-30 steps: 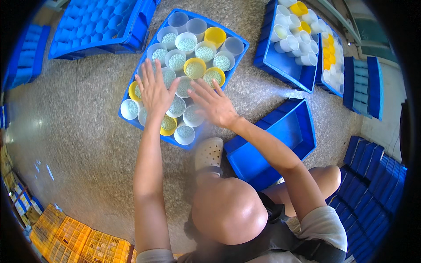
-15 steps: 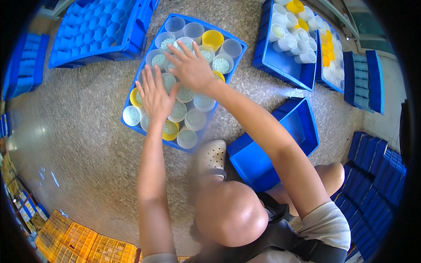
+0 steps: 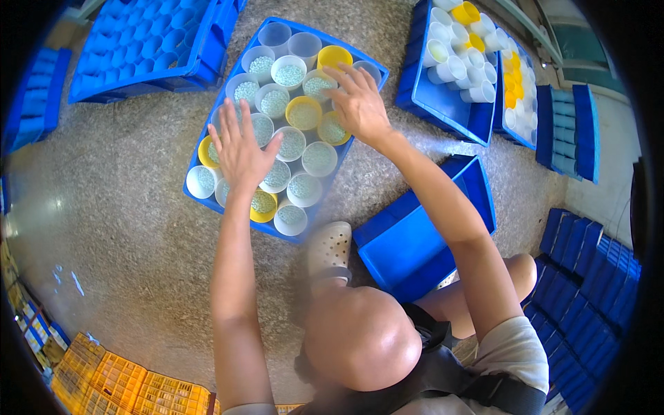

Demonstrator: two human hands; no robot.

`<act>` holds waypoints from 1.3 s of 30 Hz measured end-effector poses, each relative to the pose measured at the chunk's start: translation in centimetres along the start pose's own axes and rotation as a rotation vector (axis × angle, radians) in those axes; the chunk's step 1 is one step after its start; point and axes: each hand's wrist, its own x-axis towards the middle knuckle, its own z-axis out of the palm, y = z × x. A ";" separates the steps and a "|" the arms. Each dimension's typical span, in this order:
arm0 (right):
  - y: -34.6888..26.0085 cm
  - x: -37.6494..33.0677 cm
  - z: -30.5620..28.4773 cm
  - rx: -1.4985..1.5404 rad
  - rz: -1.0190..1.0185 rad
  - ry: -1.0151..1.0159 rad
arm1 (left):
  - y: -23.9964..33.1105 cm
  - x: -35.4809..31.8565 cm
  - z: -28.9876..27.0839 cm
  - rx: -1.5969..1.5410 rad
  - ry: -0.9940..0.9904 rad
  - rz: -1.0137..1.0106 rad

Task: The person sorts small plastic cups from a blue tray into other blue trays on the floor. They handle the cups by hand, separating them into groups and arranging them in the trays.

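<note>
Before me on the floor stands a blue crate (image 3: 304, 234) packed with upright cups. Most are translucent white, like one cup (image 3: 304, 188); a few are yellow, such as a yellow cup (image 3: 303, 113). Many hold small pale green pellets (image 3: 274, 104); some at the far end look empty. My left hand (image 3: 240, 153) lies flat over cups at the crate's left side, fingers apart. My right hand (image 3: 360, 105) is spread over the right side, near a yellow cup (image 3: 335, 57). Neither hand holds anything. Cups beneath both palms are hidden.
An open blue crate (image 3: 423, 232) sits by my foot. Far right, a blue crate (image 3: 429, 104) holds tumbled white and yellow cups. At far left is a blue crate (image 3: 138, 90) of cups. Stacked blue crates (image 3: 588, 283) stand right, yellow crates (image 3: 114, 370) at lower left.
My right hand has moved right, from the middle of the cups to the right side, uncovering filled cups there. My left hand stays over the left side. The view has shifted slightly.
</note>
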 end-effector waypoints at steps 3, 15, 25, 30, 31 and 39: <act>1.3 -0.5 -0.5 -0.023 0.001 0.034 | 0.0 0.0 0.0 0.010 -0.027 -0.009; 4.6 0.1 0.5 -0.130 0.235 -0.071 | -1.8 0.6 -0.3 -0.020 0.025 0.091; -3.9 -7.8 -2.5 -0.027 0.317 -0.193 | -7.6 2.6 -3.2 -0.022 -0.180 0.424; -8.3 -10.0 -3.5 0.002 0.376 -0.304 | -9.1 3.5 -4.9 0.044 -0.318 0.541; -8.9 -10.3 -3.7 0.054 0.394 -0.321 | -9.2 3.7 -5.4 0.099 -0.363 0.553; -4.5 -13.5 -7.9 0.408 0.306 -0.298 | -5.4 1.7 -8.1 0.048 -0.313 0.451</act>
